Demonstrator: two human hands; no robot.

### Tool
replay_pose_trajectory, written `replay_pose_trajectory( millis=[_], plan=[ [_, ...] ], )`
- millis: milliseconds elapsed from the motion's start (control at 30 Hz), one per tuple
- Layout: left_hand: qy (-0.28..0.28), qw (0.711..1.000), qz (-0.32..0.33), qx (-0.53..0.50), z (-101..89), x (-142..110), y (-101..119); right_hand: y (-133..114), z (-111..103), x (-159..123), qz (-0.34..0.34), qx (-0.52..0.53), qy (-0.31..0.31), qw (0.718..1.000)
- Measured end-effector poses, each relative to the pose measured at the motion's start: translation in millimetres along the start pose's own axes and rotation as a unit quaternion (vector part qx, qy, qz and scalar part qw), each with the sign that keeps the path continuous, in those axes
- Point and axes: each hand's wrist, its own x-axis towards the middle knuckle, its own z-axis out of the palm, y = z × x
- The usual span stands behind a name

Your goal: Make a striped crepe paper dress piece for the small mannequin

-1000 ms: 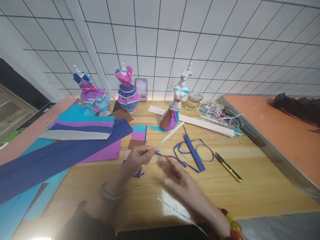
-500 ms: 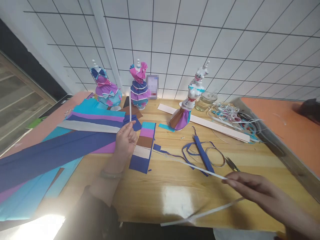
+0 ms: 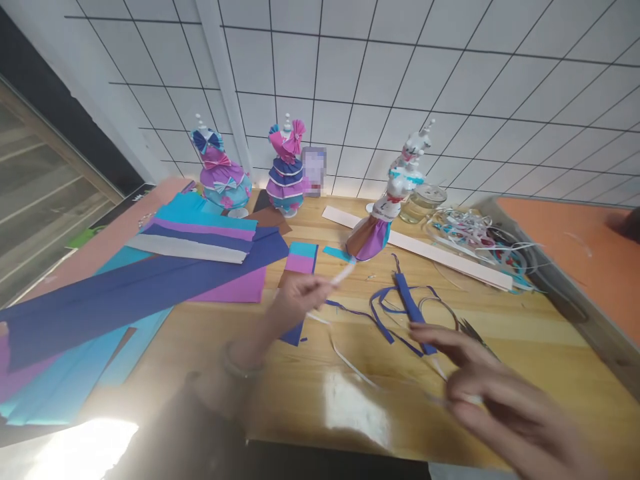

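My left hand (image 3: 299, 297) is closed in a pinch on one end of a thin white paper strip (image 3: 345, 352), above a striped paper swatch (image 3: 301, 258). The strip sags down across the wooden table (image 3: 310, 400) toward my right hand (image 3: 493, 393), whose blurred fingers are closed on its other end. Just beyond my right hand lie dark blue paper strips (image 3: 406, 301) and small scissors (image 3: 473, 330). A paper-dressed doll figure (image 3: 385, 213) stands behind my left hand.
Long sheets of dark blue, purple and turquoise paper (image 3: 125, 287) cover the table's left. Two more dressed figures (image 3: 223, 177) stand at the back by the tiled wall. A glass jar (image 3: 423, 202), a white board strip (image 3: 440, 253) and a tangle of ribbon (image 3: 475, 237) lie at the back right.
My left hand has swung right and down with its end of the strip. My right hand has drawn inward, so the strip now hangs slack instead of stretched taut.
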Motion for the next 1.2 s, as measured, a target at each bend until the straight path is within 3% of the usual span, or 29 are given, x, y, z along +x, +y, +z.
replay_pose_trajectory(
  millis=[33, 100, 133, 200, 300, 367, 467, 600, 667, 733, 800, 867, 933, 1033, 1200],
  plan=[
    [-0.065, 0.998, -0.026, 0.002, 12.5, -5.7, -1.4, -7.5, 14.3, 9.1, -0.032, 0.019, -0.054, 0.998],
    [-0.166, 0.982, -0.077, -0.045, 33.4, -15.7, -6.2, -16.5, 41.9, 24.2, -0.090, -0.009, -0.066, 0.994],
    [-0.182, 0.975, -0.100, -0.083, 41.0, -19.4, -9.3, -18.4, 53.9, 29.9, -0.104, -0.026, -0.058, 0.993],
    [-0.151, 0.960, -0.132, -0.196, 50.3, -24.0, -15.7, -19.2, 72.6, 38.0, -0.111, -0.043, -0.021, 0.993],
    [-0.156, 0.927, -0.150, -0.308, 53.2, -24.7, -21.8, -18.9, 87.1, 44.2, -0.100, -0.039, 0.051, 0.993],
    [-0.179, 0.921, -0.151, -0.313, 51.6, -23.2, -23.4, -19.3, 90.8, 46.9, -0.079, -0.010, 0.075, 0.994],
    [-0.174, 0.945, -0.154, -0.233, 46.5, -20.6, -24.4, -15.3, 92.9, 51.5, -0.012, 0.079, 0.056, 0.995],
    [-0.152, 0.960, -0.159, -0.174, 35.1, -15.0, -22.5, 13.4, 92.7, 55.8, 0.084, 0.163, 0.032, 0.983],
    [-0.114, 0.963, -0.144, -0.196, 28.0, -10.2, -19.9, 36.8, 92.7, 53.9, 0.102, 0.112, 0.044, 0.987],
    [-0.046, 0.965, -0.125, -0.228, 20.7, -4.5, -17.1, 59.2, 94.4, 48.7, 0.111, -0.024, 0.056, 0.992],
    [0.023, 0.961, -0.113, -0.252, 14.4, 0.6, -14.8, 75.1, 98.4, 42.3, 0.115, -0.128, 0.038, 0.984],
    [0.056, 0.955, -0.117, -0.267, 10.7, 3.7, -13.4, 82.9, 104.1, 37.7, 0.113, -0.159, 0.014, 0.981],
    [0.047, 0.955, -0.128, -0.262, 10.6, 4.1, -13.4, 85.4, 109.2, 37.3, 0.111, -0.148, 0.006, 0.983],
    [-0.015, 0.966, -0.156, -0.207, 15.2, 1.0, -16.9, 88.6, 109.8, 44.3, 0.115, -0.115, 0.015, 0.987],
    [-0.059, 0.961, -0.223, -0.150, 22.2, -3.3, -29.7, 94.0, 81.3, 62.6, 0.154, -0.055, 0.095, 0.982]
  ],
)
